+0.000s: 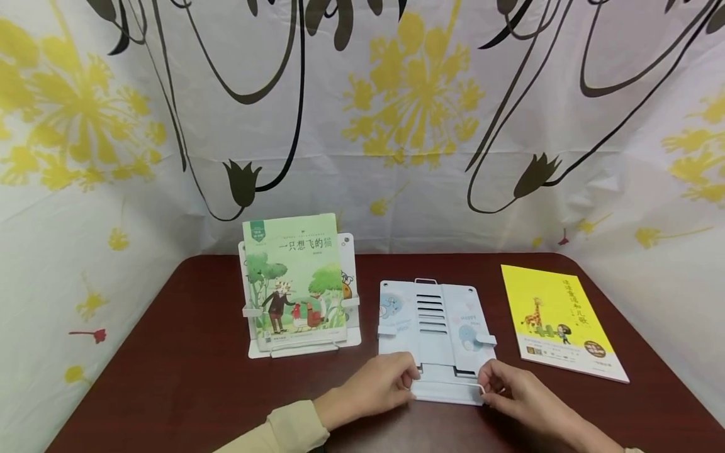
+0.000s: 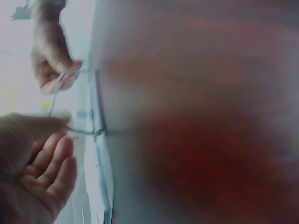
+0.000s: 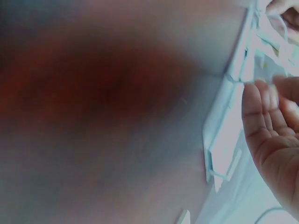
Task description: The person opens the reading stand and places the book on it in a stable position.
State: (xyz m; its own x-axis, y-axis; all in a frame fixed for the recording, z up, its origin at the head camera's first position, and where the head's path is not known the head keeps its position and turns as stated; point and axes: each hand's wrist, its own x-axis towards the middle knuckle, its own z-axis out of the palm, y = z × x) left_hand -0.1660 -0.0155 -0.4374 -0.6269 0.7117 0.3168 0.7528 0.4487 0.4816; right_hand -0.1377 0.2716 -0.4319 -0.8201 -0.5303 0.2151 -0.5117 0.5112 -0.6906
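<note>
Working on the pale blue bookstand [image 1: 435,345], laid flat just right of the tabletop's [image 1: 187,377] middle, somewhat in from the back edge. Pinching the wire rail [image 2: 54,98] at its near end, in the curled fingers of both left hand [image 1: 378,385] and right hand [image 1: 518,390]. Apparently at the step of swinging the rail out; next calling, probably, for turning both sides evenly. Flanked toward the tabletop's right edge by a flat yellow book [image 1: 557,321], toward the back left corner by a green book [image 1: 297,283] propped on a white stand [image 1: 352,324].

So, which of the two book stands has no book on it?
The pale blue stand, its wire bar pinched by the left hand and right hand; the white stand to its left carries the green book.
</note>
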